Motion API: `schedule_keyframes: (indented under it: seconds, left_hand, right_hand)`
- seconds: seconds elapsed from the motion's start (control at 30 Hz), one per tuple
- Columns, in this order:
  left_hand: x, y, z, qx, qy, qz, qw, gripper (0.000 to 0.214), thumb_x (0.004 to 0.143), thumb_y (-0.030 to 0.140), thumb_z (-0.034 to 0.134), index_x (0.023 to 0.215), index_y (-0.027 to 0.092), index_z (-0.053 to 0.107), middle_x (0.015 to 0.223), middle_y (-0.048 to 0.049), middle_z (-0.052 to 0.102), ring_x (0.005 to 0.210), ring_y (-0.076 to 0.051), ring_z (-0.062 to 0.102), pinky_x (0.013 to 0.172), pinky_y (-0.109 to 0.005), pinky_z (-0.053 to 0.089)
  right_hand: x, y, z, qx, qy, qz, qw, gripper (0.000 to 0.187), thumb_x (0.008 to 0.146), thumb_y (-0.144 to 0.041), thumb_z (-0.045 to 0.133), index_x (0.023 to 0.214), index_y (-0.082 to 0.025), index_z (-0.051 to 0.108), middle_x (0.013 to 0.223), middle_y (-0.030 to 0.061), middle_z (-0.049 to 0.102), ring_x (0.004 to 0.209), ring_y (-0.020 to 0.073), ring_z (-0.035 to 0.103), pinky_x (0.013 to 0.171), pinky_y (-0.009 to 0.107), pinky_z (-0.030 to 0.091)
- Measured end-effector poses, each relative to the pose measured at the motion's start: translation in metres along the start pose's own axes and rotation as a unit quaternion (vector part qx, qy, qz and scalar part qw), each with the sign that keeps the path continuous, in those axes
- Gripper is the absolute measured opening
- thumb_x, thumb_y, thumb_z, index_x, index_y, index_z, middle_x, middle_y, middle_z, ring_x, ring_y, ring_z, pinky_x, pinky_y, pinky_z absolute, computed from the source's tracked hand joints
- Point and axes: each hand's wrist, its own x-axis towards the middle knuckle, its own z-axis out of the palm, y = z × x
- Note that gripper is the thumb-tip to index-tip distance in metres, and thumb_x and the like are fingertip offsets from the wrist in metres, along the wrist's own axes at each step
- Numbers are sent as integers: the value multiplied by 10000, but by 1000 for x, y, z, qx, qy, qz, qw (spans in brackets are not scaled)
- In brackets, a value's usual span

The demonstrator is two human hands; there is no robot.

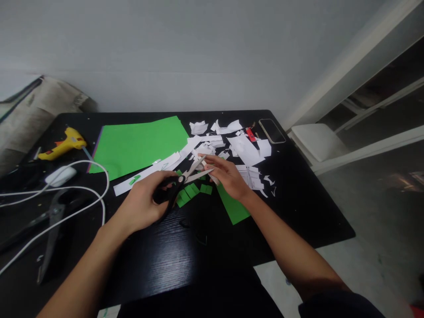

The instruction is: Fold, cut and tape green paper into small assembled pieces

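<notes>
Front edge of table: the black table (298, 216) runs out close to my body; two small dark pieces (201, 239) lie on the bare stretch behind this edge, their kind unclear.
Left part of table: metal pliers (54, 221) lie with their handles toward the front edge, a white cable (66, 215) looping across them.
My left hand (145, 198): curled around the black handles of the scissors (181, 179), fingers closed on them.
Scissors: held above the table's middle, blades parted, tips reaching my right fingers.
My right hand (228, 176): fingers bent in, pinching a white paper piece (215, 179), mostly hidden behind the fingers and blades.
Under the hands: cut green pieces (187, 194) on the table; a green strip (232, 205) slants out beneath my right wrist toward the front edge.
Toward the left edge: white charger (60, 176); beyond it, yellow glue gun (64, 145) near the back left corner.
Toward the back edge: large green sheet (142, 145) left of middle, a long white strip (132, 185) along its near side; white scraps (247, 148) scattered right of middle, a red object (251, 134) among them.
Back right corner: phone (272, 131), lying flat just beside the right edge.
Beyond the back edge: grey wall (165, 53).
</notes>
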Motion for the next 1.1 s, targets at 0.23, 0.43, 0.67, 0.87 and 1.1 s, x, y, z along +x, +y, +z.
schedule_keyframes:
  seconds: [0.23,0.43,0.67,0.87,1.1]
  left_hand:
    - [1,2,-1,-5,-6,-20,1000,465,782,301,715,1241,227,716,1136,-90,799,969,-298,764,895,-425,611]
    - [2,-2,-2,13,8,-20,1000,478,776,309,712,1246,219,708,1164,-102,797,999,-309,762,917,-441,601]
    - [1,3,-3,-30,-5,-50,998,462,800,385,745,1227,219,691,1050,-72,781,895,-272,738,818,-383,578]
    - [0,10,0,-61,-15,-60,996,406,814,426,759,1158,222,689,909,-19,724,805,-223,672,770,-342,537]
    - [0,8,5,-29,-10,-70,997,442,832,442,752,1208,224,674,939,-15,725,812,-213,678,777,-337,553]
  right_hand:
    - [1,1,0,-7,5,-3,1000,460,861,-540,774,1281,-354,797,1335,39,755,1145,269,704,801,399,616]
    - [1,1,-2,-9,0,-14,1000,427,876,-500,761,1280,-365,792,1315,39,753,1158,286,695,901,469,617]
    - [-5,0,-3,-46,22,-47,998,626,813,-462,891,1387,-358,663,1405,79,635,1273,313,626,970,474,605]
    - [-6,2,1,-105,80,-72,989,405,813,-513,902,883,-262,592,807,-22,559,760,175,542,702,346,487]
    - [-7,-5,5,-84,95,-63,990,414,985,-556,689,752,-232,578,654,-47,437,619,139,412,608,321,350]
